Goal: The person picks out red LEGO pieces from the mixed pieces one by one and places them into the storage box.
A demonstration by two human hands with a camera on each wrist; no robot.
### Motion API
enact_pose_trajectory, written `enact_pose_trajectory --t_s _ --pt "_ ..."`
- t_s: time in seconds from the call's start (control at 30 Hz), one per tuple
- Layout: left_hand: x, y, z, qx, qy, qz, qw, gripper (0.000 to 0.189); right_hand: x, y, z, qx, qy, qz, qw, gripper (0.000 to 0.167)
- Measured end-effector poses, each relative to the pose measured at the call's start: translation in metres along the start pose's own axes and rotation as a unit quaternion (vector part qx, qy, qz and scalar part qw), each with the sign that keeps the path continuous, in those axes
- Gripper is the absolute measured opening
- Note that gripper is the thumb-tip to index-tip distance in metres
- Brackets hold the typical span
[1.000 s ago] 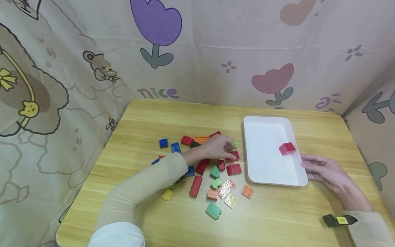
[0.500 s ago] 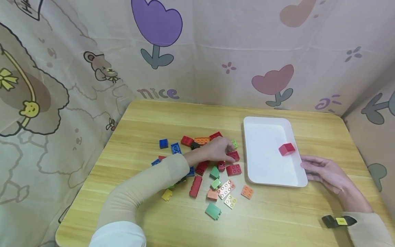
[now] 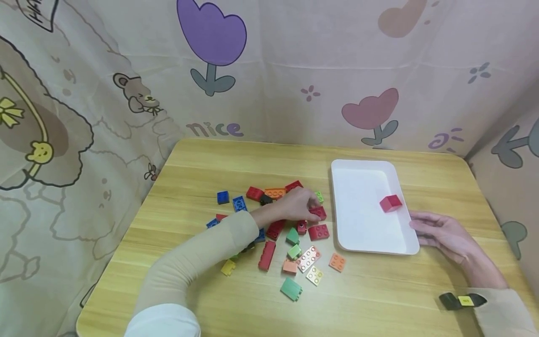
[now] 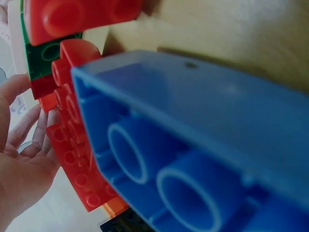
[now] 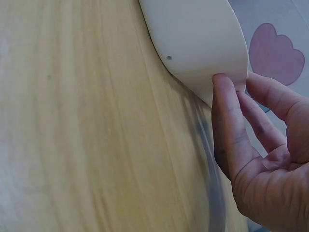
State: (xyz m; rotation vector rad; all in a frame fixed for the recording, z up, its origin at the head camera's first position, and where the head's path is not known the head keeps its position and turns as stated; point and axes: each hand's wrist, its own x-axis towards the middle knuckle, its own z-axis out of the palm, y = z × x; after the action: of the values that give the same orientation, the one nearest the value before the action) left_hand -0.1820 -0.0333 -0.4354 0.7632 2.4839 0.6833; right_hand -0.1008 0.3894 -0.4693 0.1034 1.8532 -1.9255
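Observation:
My left hand [image 3: 296,204] reaches into the pile of toy bricks, its thumb and fingers at either side of a red brick [image 3: 318,213]. In the left wrist view a large blue brick [image 4: 193,106] fills the foreground and hides part of the pile, with the left hand [image 4: 24,174] behind it at the edge. My right hand [image 3: 442,232] is at the right side of a white tray [image 3: 366,243], straight fingertips against its outer wall. The right wrist view shows the right hand [image 5: 270,145] touching the tray's end. A red block [image 3: 390,203] lies inside the tray.
Around the left hand lie a red 2x2 brick [image 3: 318,232], a long red brick [image 3: 267,255], a teal brick [image 3: 291,289], an orange brick [image 3: 338,262] and a blue brick [image 3: 223,197]. A printed curtain [image 3: 278,75] hangs behind the wooden table [image 3: 379,295].
Both hands stay almost where they were, the left at the red brick and the right at the tray. The whole head view shifts only slightly.

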Motion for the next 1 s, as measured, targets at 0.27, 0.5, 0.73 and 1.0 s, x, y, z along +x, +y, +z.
enact_pose_trajectory --t_s 0.27,0.5,0.73,1.0 --pt "0.000 0.003 -0.002 -0.027 0.020 0.003 0.9994 0.041 0.000 0.000 0.001 0.001 0.004 -0.001 1.0000 0.039" --pt "-0.001 0.006 -0.004 -0.063 0.046 0.012 0.9969 0.043 -0.001 0.001 0.000 0.004 -0.001 -0.004 1.0000 0.039" --pt "-0.001 0.012 -0.008 -0.074 0.061 0.027 0.9950 0.040 -0.001 0.003 0.000 0.002 -0.008 -0.008 0.9999 0.039" --pt "0.011 0.034 -0.009 -0.084 0.059 0.047 0.9936 0.037 0.000 0.001 0.000 0.002 -0.004 -0.003 1.0000 0.040"
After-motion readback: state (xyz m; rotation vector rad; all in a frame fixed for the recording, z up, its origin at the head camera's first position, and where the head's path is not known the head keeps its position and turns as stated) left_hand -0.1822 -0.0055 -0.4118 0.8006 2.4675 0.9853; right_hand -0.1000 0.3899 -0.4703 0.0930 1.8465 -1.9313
